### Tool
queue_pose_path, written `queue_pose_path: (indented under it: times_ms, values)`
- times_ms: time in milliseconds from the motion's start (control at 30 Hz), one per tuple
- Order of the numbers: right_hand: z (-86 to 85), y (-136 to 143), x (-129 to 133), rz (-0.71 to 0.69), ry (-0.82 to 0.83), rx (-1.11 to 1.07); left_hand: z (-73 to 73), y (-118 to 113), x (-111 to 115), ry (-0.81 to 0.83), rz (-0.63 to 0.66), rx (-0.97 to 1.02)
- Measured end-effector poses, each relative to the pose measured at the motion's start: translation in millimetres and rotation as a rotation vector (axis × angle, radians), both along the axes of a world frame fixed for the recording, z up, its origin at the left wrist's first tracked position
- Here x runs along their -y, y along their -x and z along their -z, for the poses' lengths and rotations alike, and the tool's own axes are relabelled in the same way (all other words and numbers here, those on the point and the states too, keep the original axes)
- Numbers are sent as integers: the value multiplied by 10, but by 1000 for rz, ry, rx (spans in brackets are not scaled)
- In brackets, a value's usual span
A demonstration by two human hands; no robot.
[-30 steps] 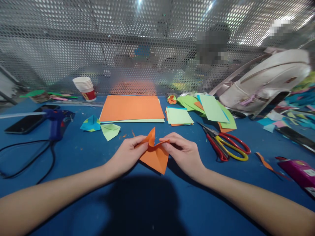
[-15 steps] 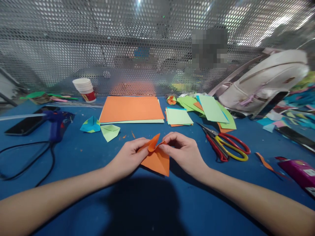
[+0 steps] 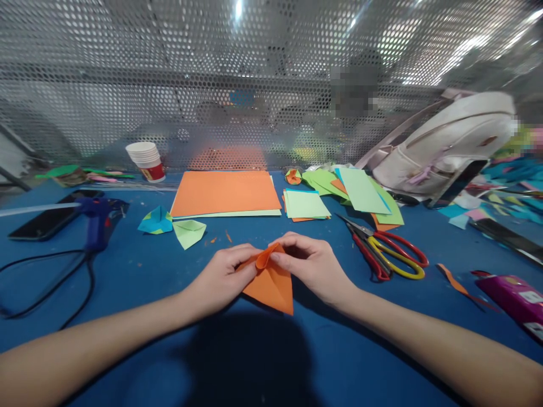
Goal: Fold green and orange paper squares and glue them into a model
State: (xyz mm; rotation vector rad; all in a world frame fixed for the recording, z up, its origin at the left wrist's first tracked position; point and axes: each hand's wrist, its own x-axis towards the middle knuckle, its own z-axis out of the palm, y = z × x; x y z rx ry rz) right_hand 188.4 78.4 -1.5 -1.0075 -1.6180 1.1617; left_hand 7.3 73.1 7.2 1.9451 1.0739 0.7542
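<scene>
A folded orange paper point(image 3: 274, 286) is held between both hands over the blue table point(image 3: 161, 362). My left hand point(image 3: 224, 275) pinches its left side, thumb on top. My right hand point(image 3: 314, 265) pinches the upper right edge between thumb and fingers. A small curled fold stands up between the two thumbs, and the lower part of the paper spreads down in a point. Ahead on the left lie a blue folded piece point(image 3: 156, 221) and a pale green folded piece point(image 3: 189, 232).
Behind the hands are large orange sheets point(image 3: 227, 193) and small green squares point(image 3: 306, 204). Scissors point(image 3: 392, 249), an orange strip point(image 3: 456, 281) and a magenta object point(image 3: 513, 299) lie right. A glue gun point(image 3: 97, 223), phone point(image 3: 46, 217) and stacked cups point(image 3: 146, 160) stand left.
The pointed orange flap that stood up between the hands is now folded down into a small curl. My right hand has moved slightly left, closer to my left hand.
</scene>
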Motion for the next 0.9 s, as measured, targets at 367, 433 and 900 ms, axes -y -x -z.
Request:
queue_pose_path:
  times_ms: [367,433,900]
  values:
    - [52,-15,-54,-58,146,-131,-42,-1,25,228,-40,38]
    - [59,-15,-60,-51,170,-141,-50,-8,36,245,-52,31]
    - [54,15,-46,-14,204,-141,-12,-45,47,264,-78,102]
